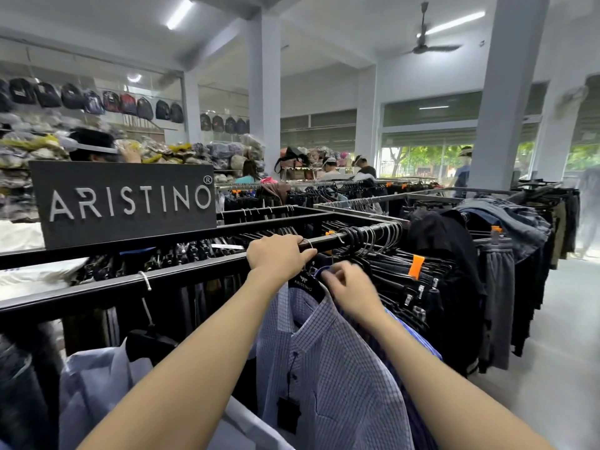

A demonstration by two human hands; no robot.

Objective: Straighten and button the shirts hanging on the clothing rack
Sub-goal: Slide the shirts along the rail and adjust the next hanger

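- A clothing shop with white pillars, strip lights and a ceiling fan [431,43]; backpacks [97,102] hang in a row along the far left wall above heaps of bagged goods.
- The left hand [276,256] has its fingers curled over the dark rack rail [181,271], clamped on the bar right where a hanger hook crosses it.
- The right hand [350,292] sits just below and to the right of the left; its fingertips are drawn together at the top of a hanger, but the hand is blurred, so I cannot tell whether it pinches anything.
- Between and below the two hands hangs the checked shirt [337,368] (pale blue-grey, dark buttons down the front), on a black hanger [305,282] marked ARISTINO, with a black price tag [287,414] dangling at its front.
- A pale blue shirt [97,384] hangs to the left on the same rail; a brighter blue garment shows just behind the right forearm.
- Right of the hands, a packed run of dark trousers [422,287] on clip hangers, one with an orange size marker [416,266].
- A black ARISTINO sign [126,203] stands on the rack behind the rail.
- Other people stand among the far racks.
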